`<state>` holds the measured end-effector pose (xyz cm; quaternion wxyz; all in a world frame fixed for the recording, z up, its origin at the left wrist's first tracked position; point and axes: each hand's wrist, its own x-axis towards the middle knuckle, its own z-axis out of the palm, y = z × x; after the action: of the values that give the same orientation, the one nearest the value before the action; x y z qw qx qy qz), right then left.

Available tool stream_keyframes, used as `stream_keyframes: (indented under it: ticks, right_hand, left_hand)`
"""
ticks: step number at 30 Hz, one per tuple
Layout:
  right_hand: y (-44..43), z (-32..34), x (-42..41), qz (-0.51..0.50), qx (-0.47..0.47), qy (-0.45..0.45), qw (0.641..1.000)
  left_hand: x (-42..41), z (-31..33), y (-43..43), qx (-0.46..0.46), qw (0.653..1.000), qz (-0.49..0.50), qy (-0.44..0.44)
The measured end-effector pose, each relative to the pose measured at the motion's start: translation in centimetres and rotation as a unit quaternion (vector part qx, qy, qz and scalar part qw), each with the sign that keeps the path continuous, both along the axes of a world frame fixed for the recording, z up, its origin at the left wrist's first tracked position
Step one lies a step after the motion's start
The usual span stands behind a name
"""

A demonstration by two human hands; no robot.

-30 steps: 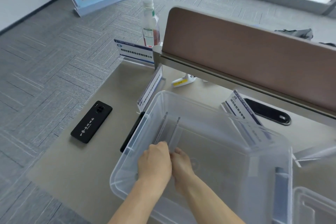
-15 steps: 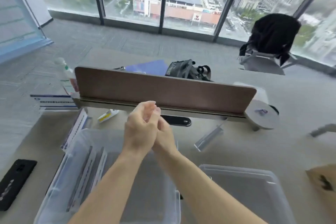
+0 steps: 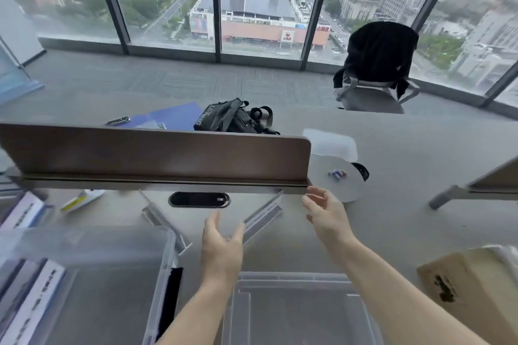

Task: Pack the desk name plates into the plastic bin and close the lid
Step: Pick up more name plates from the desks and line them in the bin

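**Both hands bracketing a loose name plate on the worktop**

Step in hand: fetching the next plate for packing. A clear name plate (image 3: 263, 216) lies on the worktop (image 3: 392, 232), just in front of the brown divider panel (image 3: 154, 154) and angled toward the near left. The left hand (image 3: 221, 244) is extended to its near end, fingers straight and together, palm turned inward. The right hand (image 3: 326, 216) is held beside its far end, fingers spread and slightly bent. Both hands are empty; whether either touches the plate cannot be told.

The plastic bin (image 3: 98, 244) stands at the near left with several packed plates (image 3: 36, 305) lying inside. Its lid (image 3: 294, 311) rests flat on the worktop at the near centre, under the forearms, so closing is not yet due. A second loose plate (image 3: 157, 217) lies just beyond the bin's far right corner.

Next move, as judged: bring the two palms in on the ends of the plate, lift it level, and carry it left over the bin rim. The slick acrylic may slip under a light grip.
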<state>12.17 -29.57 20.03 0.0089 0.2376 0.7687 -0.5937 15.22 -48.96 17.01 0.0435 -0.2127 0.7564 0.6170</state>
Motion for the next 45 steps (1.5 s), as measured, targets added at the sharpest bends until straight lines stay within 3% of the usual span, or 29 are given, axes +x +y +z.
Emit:
stream_keyframes:
  ticks: [4, 14, 24, 28, 34, 40, 45]
  right_hand:
    - [2.9, -5.0, -2.5, 0.012, 0.031, -0.062, 0.998]
    - [2.3, -18.7, -10.7, 0.058, 0.066, -0.181, 0.979]
    - [0.7, -25.4, -14.3, 0.054, 0.185, -0.123, 0.973]
    - [1.5, -26.0, -12.0, 0.066, 0.180, -0.086, 0.978]
    - [2.5, -25.3, -10.6, 0.059, 0.137, -0.026, 0.988]
    - [4.1, -19.5, -7.2, 0.094, 0.125, -0.023, 0.987]
    - [4.1, -11.3, -4.1, 0.053, -0.027, -0.057, 0.997]
  left_hand:
    - [0.0, -5.8, 1.9, 0.029, 0.995, 0.072, -0.065]
    - [-3.8, -17.2, 5.0, 0.066, 0.986, 0.120, -0.093]
    - [-9.0, -20.7, 5.2, 0.019, 0.995, 0.099, -0.015]
    - [-10.1, -21.3, 4.0, -0.054, 0.996, 0.072, 0.003]
    - [-10.6, -20.3, 2.4, -0.081, 0.995, 0.057, 0.013]
    - [-9.1, -15.1, 1.5, -0.089, 0.996, 0.016, 0.020]
    - [-7.3, -7.6, 1.1, -0.025, 0.999, 0.003, -0.027]
